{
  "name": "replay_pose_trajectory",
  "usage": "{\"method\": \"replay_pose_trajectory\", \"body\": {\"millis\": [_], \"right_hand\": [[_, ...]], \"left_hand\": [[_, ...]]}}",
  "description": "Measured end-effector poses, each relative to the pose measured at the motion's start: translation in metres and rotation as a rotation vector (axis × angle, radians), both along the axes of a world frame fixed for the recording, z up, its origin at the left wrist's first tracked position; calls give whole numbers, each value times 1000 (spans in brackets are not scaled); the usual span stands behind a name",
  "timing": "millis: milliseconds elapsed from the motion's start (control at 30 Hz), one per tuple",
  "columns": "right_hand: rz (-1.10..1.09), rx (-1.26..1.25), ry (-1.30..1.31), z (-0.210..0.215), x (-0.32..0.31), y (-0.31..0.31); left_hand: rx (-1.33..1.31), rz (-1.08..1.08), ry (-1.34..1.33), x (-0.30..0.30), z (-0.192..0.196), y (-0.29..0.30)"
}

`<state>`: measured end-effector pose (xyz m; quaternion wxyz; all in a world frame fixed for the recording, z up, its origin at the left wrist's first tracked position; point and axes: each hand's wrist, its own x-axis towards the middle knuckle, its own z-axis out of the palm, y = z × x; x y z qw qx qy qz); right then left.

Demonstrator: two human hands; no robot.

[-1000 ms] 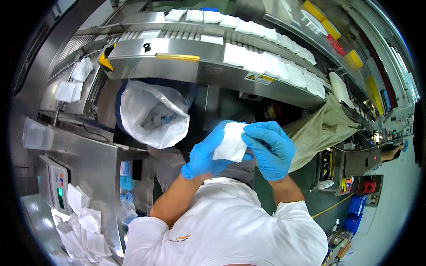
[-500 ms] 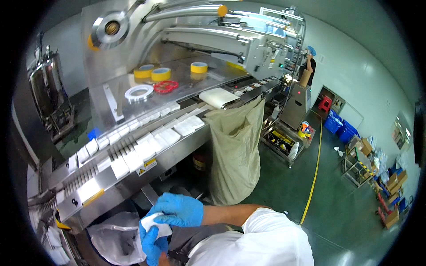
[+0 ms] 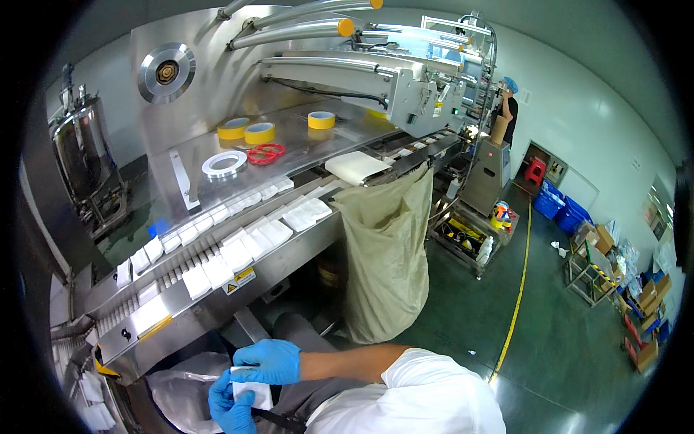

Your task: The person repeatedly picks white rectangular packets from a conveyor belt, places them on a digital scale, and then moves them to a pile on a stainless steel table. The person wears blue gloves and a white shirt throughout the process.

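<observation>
In blue gloves, my two hands hold a folded white wipe (image 3: 254, 396) low in front of me, over the edge of a clear plastic bag. My right hand (image 3: 270, 361) grips its top edge from the right. My left hand (image 3: 230, 406) closes on its left side, with the thumb across the front. Beyond them runs a steel conveyor (image 3: 217, 286), its near ledge bearing a row of similar folded white wipes (image 3: 236, 254). A second row of wipes (image 3: 188, 235) lies along the far side of its ribbed channel.
The clear plastic bag (image 3: 181, 394) lines a dark bin left of my hands. A beige cloth sack (image 3: 387, 267) hangs off the conveyor. Yellow tape rolls (image 3: 260, 133) and a white ring (image 3: 224, 165) lie on the steel deck. A person (image 3: 508, 112) stands at the machine's far end.
Both hands have moved a little left and down with the wipe. The wipe has turned more upright, showing a flat face. The view has shifted slightly.
</observation>
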<state>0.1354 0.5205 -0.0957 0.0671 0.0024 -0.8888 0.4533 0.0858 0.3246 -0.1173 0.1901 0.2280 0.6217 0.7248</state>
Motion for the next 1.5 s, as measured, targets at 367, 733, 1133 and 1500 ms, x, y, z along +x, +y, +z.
{"method": "replay_pose_trajectory", "body": {"millis": [367,733,1133,1500], "right_hand": [[247,-643,-37,-49,-70,-108],[516,-534,-406,1,-47,-175],[828,-390,-429,16,-155,-298],[1030,-261,-217,-14,-269,-525]], "left_hand": [[15,522,-78,26,4,-82],[-478,1037,37,116,140,-341],[-996,1122,-282,-16,102,-571],[-1130,1025,-32,24,97,-633]]}}
